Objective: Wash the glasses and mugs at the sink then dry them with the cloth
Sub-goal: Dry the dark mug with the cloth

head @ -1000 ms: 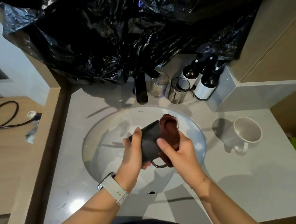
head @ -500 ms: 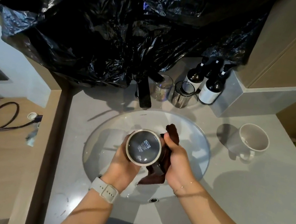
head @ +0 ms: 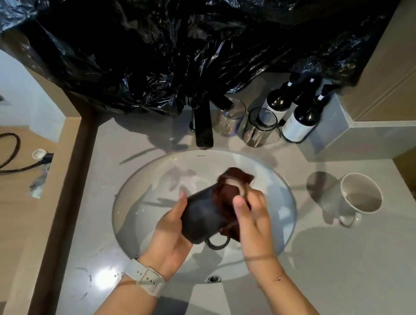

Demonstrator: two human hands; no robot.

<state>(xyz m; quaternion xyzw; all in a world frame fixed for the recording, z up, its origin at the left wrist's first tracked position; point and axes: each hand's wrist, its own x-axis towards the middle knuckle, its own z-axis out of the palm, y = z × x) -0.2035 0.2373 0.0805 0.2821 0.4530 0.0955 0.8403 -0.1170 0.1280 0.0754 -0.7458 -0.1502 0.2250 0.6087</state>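
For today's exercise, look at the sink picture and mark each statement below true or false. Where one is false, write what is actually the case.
1. The left hand holds the dark mug over the sink. True.
2. The right hand holds a bright green cloth. False: it grips a dark brown cloth stuffed into the mug's mouth.
3. The white mug stands on the counter to the right of the sink. True.
4. Water pours from the tap. False: no stream is visible.
5. Two glasses stand behind the sink beside dark bottles. True.
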